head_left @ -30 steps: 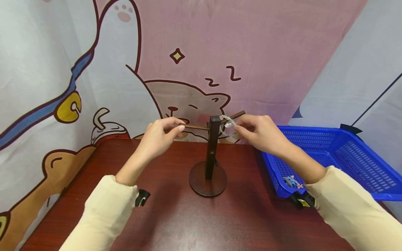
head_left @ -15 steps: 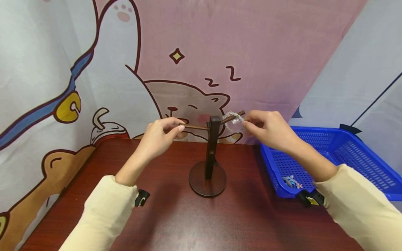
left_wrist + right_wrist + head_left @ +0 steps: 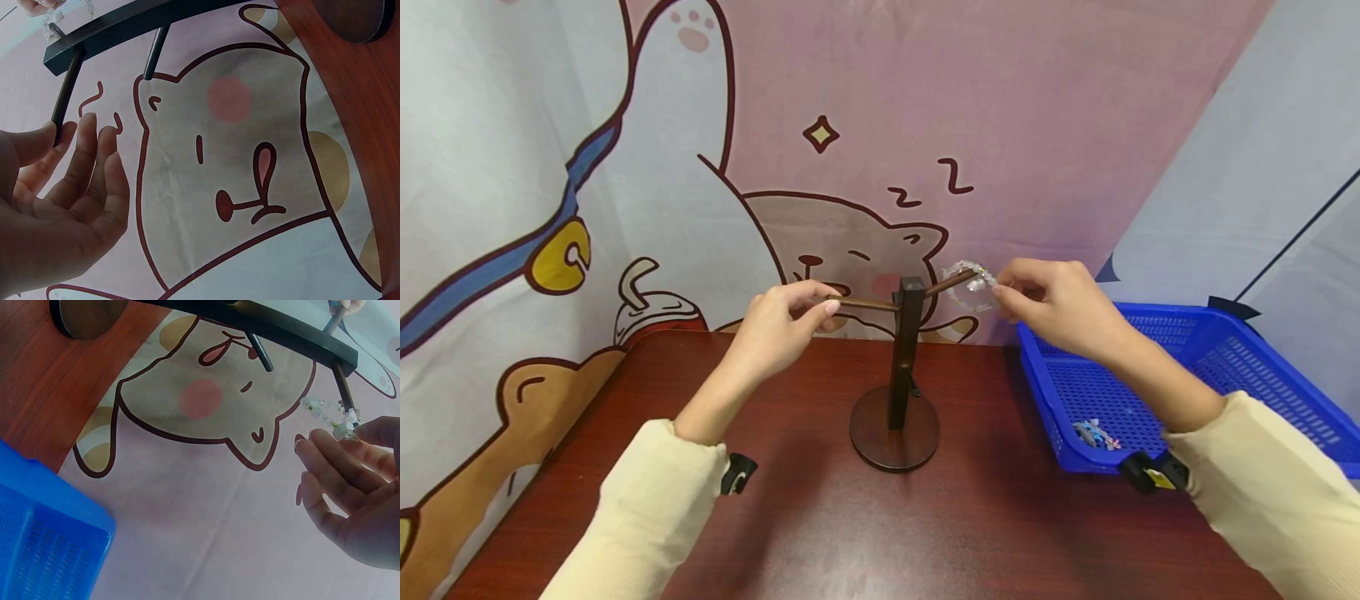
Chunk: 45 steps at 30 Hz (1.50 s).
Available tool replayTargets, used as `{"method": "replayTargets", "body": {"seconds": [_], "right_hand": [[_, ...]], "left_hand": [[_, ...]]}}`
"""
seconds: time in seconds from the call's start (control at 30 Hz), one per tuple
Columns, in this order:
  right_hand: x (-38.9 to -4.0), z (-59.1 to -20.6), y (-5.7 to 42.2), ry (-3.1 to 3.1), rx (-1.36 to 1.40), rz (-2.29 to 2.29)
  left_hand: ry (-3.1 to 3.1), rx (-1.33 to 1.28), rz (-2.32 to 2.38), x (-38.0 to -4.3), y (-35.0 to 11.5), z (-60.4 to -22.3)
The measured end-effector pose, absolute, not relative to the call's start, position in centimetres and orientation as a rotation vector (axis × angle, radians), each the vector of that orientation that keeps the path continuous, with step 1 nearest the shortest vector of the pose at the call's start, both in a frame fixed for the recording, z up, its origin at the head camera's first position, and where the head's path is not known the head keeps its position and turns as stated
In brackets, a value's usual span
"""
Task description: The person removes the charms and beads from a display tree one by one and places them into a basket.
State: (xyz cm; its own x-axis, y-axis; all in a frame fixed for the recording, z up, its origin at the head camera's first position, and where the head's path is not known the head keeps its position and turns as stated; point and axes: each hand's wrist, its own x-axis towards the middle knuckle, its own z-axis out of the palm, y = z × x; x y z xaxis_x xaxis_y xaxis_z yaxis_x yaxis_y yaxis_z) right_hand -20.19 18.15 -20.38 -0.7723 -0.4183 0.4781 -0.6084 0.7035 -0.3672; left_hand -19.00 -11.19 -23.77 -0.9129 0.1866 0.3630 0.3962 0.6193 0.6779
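A dark wooden stand [image 3: 904,358] with a round base rises from the table; pegs stick out on both sides near its top. My left hand [image 3: 786,325] pinches the tip of the left peg [image 3: 868,303] between thumb and forefinger. With thumb and fingertips my right hand [image 3: 1052,300] pinches a clear beaded bracelet [image 3: 976,283]. The bracelet's loop is around the outer end of the right peg [image 3: 946,283]. In the right wrist view the bracelet [image 3: 325,414] sits by the peg's tip, the other fingers spread below it.
A blue plastic basket [image 3: 1037,400] stands on the right of the table, with a small heap of colourful trinkets [image 3: 1096,434] in its near corner. A cartoon-printed cloth [image 3: 1037,125] hangs behind the dark red table [image 3: 820,533]. Shorter pegs [image 3: 913,383] jut from the lower post.
My right hand has moved to the right, drawing the bracelet along the right peg from beside the post out to the tip. The left hand has stayed on its peg.
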Motion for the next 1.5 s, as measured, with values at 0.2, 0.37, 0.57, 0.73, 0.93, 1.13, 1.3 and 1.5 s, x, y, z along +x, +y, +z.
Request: {"method": "replayTargets", "body": {"seconds": [0.2, 0.37, 0.57, 0.73, 0.93, 1.13, 1.3, 1.5], "right_hand": [[-20.2, -20.4, 18.5, -2.543, 0.79, 0.715], [-20.2, -20.3, 18.7, -2.534, 0.786, 0.697], [-20.2, -20.3, 19.0, -2.537, 0.779, 0.713], [-20.2, -20.3, 19.2, -2.525, 0.782, 0.705], [-20.2, -20.4, 19.5, -2.518, 0.785, 0.694], [-20.2, -20.6, 19.8, -2.53, 0.782, 0.712], [-20.0, -20.7, 20.2, -2.554, 0.769, 0.711], [-19.6, -21.0, 20.8, -2.598, 0.754, 0.709]], "left_hand": [[-2.58, -0.483, -1.181, -19.0, -11.2, -23.8], [-2.576, -0.485, -1.179, -19.0, -11.2, -23.8], [-2.582, -0.481, -1.181, -19.0, -11.2, -23.8], [-2.592, -0.479, -1.181, -19.0, -11.3, -23.8], [-2.589, -0.481, -1.177, -19.0, -11.2, -23.8], [-2.593, -0.486, -1.174, -19.0, -11.3, -23.8], [-2.592, -0.483, -1.175, -19.0, -11.3, -23.8], [-2.588, -0.483, -1.167, -19.1, -11.2, -23.9]]}}
